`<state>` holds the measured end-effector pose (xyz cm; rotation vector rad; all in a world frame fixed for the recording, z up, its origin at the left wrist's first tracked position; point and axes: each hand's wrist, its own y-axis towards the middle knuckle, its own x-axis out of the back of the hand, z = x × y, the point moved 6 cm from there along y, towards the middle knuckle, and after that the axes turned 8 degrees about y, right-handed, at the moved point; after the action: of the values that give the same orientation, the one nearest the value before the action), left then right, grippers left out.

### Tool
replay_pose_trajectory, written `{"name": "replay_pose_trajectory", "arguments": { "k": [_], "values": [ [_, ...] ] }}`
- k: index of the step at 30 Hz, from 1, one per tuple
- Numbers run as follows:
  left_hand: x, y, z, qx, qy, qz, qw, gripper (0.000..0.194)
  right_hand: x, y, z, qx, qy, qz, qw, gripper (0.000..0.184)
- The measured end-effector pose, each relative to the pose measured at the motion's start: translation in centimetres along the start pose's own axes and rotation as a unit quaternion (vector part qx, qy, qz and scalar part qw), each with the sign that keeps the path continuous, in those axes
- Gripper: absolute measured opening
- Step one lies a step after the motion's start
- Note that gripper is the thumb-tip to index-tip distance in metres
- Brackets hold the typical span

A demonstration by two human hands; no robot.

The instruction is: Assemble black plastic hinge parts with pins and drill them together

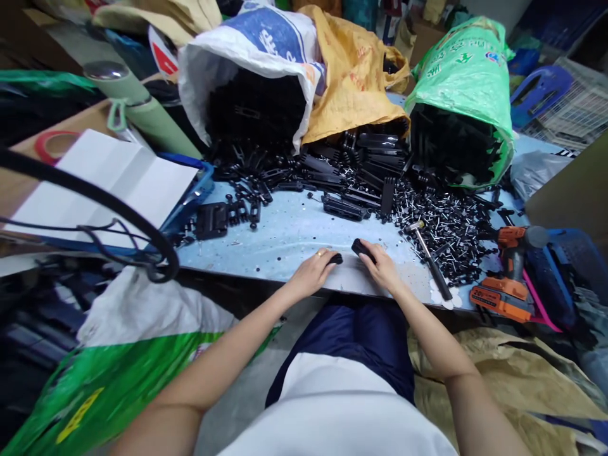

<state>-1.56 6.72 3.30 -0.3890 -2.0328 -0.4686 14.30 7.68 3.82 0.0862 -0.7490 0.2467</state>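
Observation:
My left hand (314, 272) is closed around a small black plastic part (336, 258) just above the table's front edge; most of that part is hidden by the fingers. A longer black plastic piece (363, 248) is gripped in my right hand (382, 268), tilted, with its end sticking out beyond the fingers. The two pieces are apart from each other. Behind the hands lies a flat black part (342, 208) on the blue table (289, 218). To the right, a small hammer (433, 263) rests with its head on a pile of screws (441, 221).
Three sacks stand at the back: white-and-blue (266, 38), yellow (354, 69) and green (463, 69), spilling black parts. An orange cordless drill (508, 275) stands at the right edge. On the left are white paper (109, 190), a black cable (118, 202) and a black block (211, 220).

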Motion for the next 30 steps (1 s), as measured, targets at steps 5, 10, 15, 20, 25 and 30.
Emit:
{"name": "replay_pose_trajectory", "arguments": {
  "k": [5, 10, 15, 20, 25, 30],
  "values": [
    [0.7, -0.1, -2.2, 0.050, -0.187, -0.141, 0.971, 0.036, -2.2, -0.7, 0.6, -0.072, 0.330, 0.057, 0.939, 0.063],
    [1.3, -0.2, -3.5, 0.053, -0.210, -0.188, 0.958, 0.033, -0.3, -0.9, 1.5, -0.004, 0.293, 0.055, 0.955, 0.061],
    [2.1, -0.7, -3.4, 0.048, -0.192, -0.193, 0.961, 0.031, 2.1, -1.1, 2.7, 0.099, 0.144, 0.068, 0.982, 0.049],
    [2.3, -0.5, -4.6, 0.060, -0.190, -0.234, 0.951, 0.029, 2.0, -1.8, 3.1, 0.118, 0.122, 0.023, 0.985, 0.050],
    [2.7, -0.9, -5.7, 0.106, -0.200, -0.347, 0.910, 0.033, 0.4, -2.7, 3.5, 0.077, 0.203, -0.084, 0.973, 0.052],
    [2.7, 0.0, -5.2, 0.079, -0.225, -0.311, 0.920, 0.034, -0.9, -3.1, 3.6, 0.047, 0.211, -0.136, 0.967, 0.057]
  ]
}}
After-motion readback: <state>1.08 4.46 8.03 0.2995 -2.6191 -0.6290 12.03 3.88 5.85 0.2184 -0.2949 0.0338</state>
